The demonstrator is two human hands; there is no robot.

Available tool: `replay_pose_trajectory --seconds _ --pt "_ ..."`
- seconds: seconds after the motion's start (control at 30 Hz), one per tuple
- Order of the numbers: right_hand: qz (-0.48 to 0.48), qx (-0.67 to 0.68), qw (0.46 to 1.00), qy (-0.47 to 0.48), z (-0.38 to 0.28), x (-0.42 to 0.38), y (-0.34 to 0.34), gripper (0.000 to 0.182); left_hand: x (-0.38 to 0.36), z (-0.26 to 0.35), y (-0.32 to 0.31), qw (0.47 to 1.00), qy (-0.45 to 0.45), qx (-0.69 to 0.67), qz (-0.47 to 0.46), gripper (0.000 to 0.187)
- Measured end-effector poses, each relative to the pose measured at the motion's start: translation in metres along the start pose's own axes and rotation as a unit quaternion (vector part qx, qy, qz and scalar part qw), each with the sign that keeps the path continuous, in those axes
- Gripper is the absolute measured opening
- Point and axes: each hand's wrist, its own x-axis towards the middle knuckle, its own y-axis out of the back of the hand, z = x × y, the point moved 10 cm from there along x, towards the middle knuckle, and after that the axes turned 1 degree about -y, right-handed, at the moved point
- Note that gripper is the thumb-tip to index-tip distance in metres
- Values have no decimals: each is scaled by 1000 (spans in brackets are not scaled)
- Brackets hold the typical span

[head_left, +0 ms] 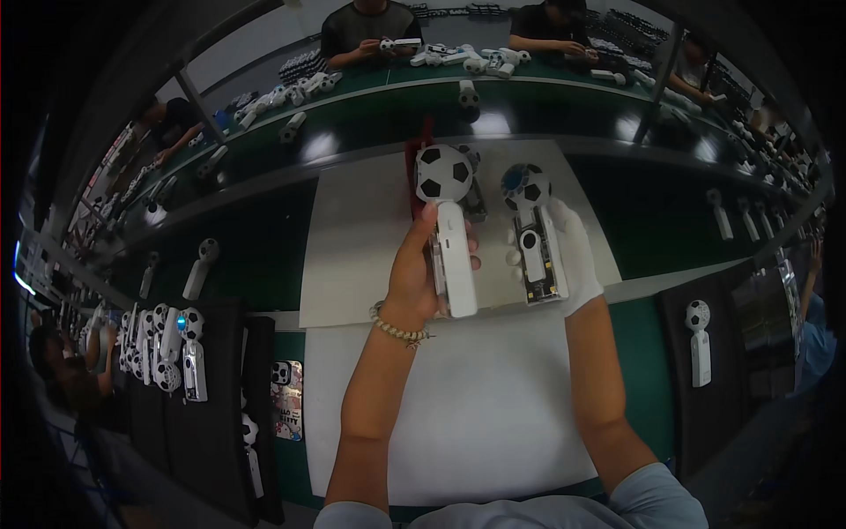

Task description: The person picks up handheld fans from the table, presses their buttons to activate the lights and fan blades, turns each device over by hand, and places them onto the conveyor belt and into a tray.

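My left hand (413,271), bare with a beaded bracelet, is closed around a white handheld device with a black-and-white soccer-ball head (455,260). Its smooth casing faces me. My right hand (575,257), in a white glove, grips a similar device with its casing off (530,242). Inner parts and a circuit board show along its handle, and a blue patch marks its ball. Behind the left device, another soccer-ball device (477,198) is partly hidden, beside a red item (411,176) that I cannot make out.
White sheets (352,238) cover the green bench before me. On the left, several devices (163,348) lie on a dark mat near a phone (286,398). One device (699,344) rests on the right mat. Beyond, a green conveyor (370,115) carries devices past other people at work.
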Motion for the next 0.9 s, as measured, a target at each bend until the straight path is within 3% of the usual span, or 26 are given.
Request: replay_pose_trajectory --seconds 0.07,0.1,0.17,0.2,0.27,0.3,0.33,0.37,0.43,0.47,0.5,0.57,0.63,0.77,0.83,0.9 --pt "68 -79 994 35 -5 -5 4 43 -2 -3 -24 936 71 -312 -146 39" --pt "67 -71 995 25 -3 -5 3 40 -1 -2 -20 938 64 -311 -138 39" --pt "24 -43 999 -4 1 -2 2 38 -10 16 -38 857 52 -434 -271 44" --pt "-5 -25 1000 1 1 2 3 34 -8 17 -34 861 45 -432 -264 44" --pt "71 -64 995 17 -13 -3 16 29 -18 31 -41 798 41 -491 -348 45" --pt "41 -100 992 58 -30 1 23 25 -19 32 -40 802 41 -488 -343 45" --pt "121 -199 967 98 -52 -4 40 26 -22 38 -37 792 30 -504 -344 45" --pt "197 -296 924 138 -79 -10 53 28 -21 45 -34 781 17 -519 -347 45" --pt "359 -501 769 173 -128 -10 88 39 -19 54 -31 780 -1 -517 -354 44" --pt "330 -675 631 195 -154 12 129 44 -19 55 -31 776 -11 -519 -357 43" --pt "287 -814 460 208 -171 36 180 49 -22 58 -30 772 -14 -523 -360 43" --pt "368 -866 337 45 -196 52 288 52 -27 67 -30 774 -15 -515 -369 41" --pt "488 -748 448 -29 -190 3 253 53 -29 74 -30 786 -24 -500 -364 35" --pt "498 -748 436 -41 -185 -11 246 56 -26 74 -24 808 -49 -470 -351 32" --pt "478 -806 345 -64 -172 -6 203 63 -22 70 -21 838 -59 -454 -298 38" --pt "358 -852 379 41 -146 37 198 70 -10 59 -13 883 -81 -412 -212 51"
